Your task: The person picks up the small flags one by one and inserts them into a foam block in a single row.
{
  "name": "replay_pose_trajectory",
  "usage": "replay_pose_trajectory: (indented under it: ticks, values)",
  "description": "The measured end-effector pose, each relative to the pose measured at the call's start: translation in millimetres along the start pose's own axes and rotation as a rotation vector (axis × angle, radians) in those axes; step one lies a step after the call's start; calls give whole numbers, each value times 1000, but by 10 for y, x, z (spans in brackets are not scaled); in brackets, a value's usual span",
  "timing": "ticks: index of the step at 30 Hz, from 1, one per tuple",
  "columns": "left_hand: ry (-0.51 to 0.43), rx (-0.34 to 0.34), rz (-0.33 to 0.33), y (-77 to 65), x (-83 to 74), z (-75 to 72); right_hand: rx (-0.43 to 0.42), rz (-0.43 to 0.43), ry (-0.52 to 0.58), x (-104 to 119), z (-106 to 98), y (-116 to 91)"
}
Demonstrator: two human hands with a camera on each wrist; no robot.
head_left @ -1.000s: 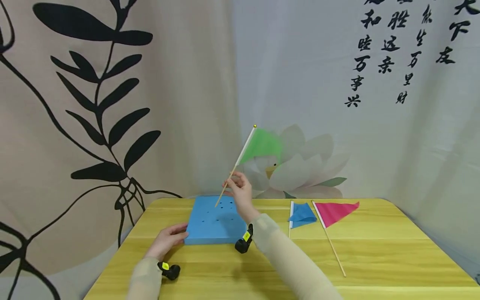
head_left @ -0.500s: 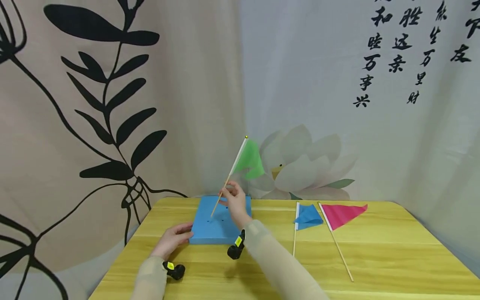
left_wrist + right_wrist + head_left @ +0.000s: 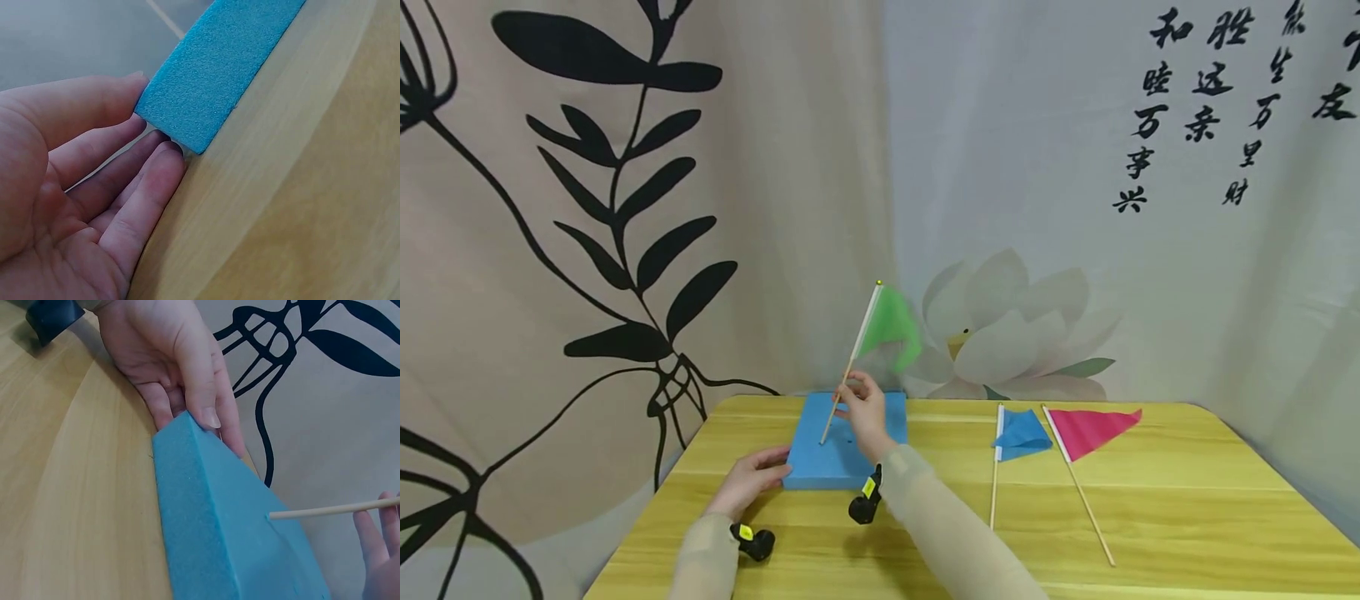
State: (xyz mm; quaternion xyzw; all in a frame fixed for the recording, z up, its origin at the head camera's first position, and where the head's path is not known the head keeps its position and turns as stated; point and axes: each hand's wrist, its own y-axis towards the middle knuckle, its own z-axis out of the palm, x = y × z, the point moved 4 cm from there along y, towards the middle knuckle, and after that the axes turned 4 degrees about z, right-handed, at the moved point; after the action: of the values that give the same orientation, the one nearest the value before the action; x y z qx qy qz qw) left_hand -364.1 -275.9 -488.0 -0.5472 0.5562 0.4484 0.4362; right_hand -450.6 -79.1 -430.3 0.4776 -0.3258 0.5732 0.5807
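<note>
A blue foam board with small holes in its top lies at the table's far side. My left hand touches its near left corner. In the left wrist view, the thumb rests at the upper edge of the foam board, and the other fingers extend along its side. Between thumb and fingers my right hand pinches the wooden stick of a green flag. The flag is tilted, top leaning right. In the right wrist view, the tip of the wooden stick meets the board at a hole.
To the right on the wooden table lie a blue flag and a pink triangular flag, their sticks pointing toward the near edge. A printed curtain hangs behind the table.
My right hand has lowered the green flag, bringing its stick's tip down and nearer to the board's front left area. The left hand stays at the board's corner. The head view has shifted slightly.
</note>
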Motion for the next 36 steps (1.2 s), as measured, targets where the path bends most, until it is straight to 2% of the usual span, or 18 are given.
replay_pose_trajectory:
  ticks: [9,15,20,24,30,36]
  values:
    - [1,18,12,4,21,42,8,13,-29,-43,-9,-25]
    - [25,29,7,24,30,40,65,11,-90,-64,9,-52]
    - [9,8,0,24,3,28,133,1,-152,-52,44,-79]
    - [3,2,6,24,-7,27,147,1,-172,-70,35,-91]
    - [15,-6,21,8,-2,18,148,13,-166,-96,-22,-89]
    - [13,19,5,21,2,16,139,47,-129,-24,-248,-103]
